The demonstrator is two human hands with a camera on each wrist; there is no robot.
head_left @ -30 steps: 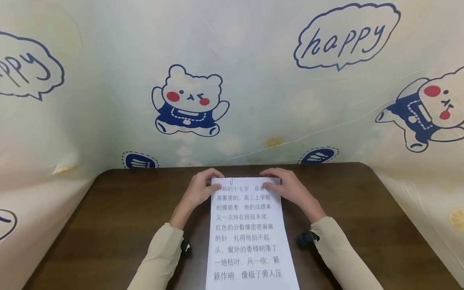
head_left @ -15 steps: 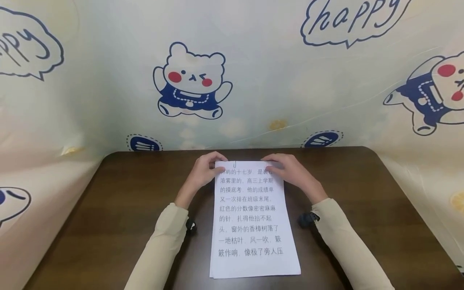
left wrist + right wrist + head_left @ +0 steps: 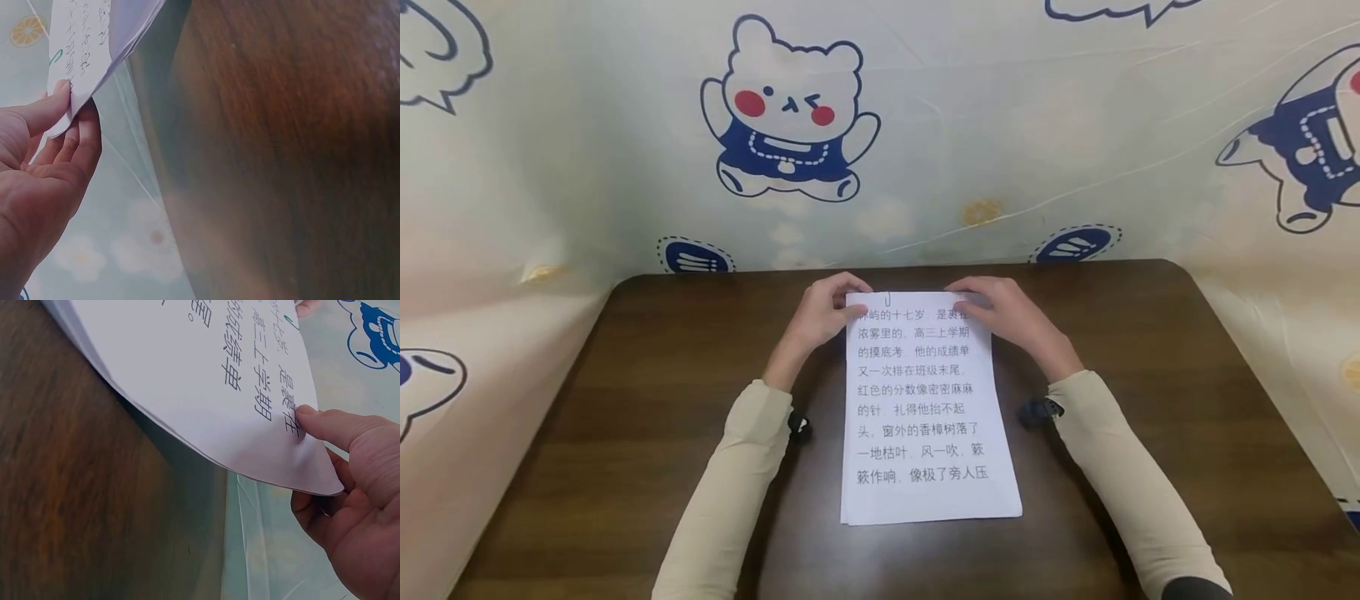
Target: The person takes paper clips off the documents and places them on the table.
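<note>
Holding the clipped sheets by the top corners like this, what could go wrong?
1. The printed sheets bow near the right hand; a harder pinch might crease that corner.
2. A second edge shows at the lower left, so the sheets look slightly misaligned and could fan out further.
3. The green paper clip sits toward the left hand, so the right side might spread if that corner is released.

At lower left we see a long beige sleeve [image 3: 722, 492], creased, with a small black wrist camera [image 3: 801, 426]; at lower right, a matching sleeve [image 3: 1138, 483] and dark wrist camera [image 3: 1039, 412].
</note>
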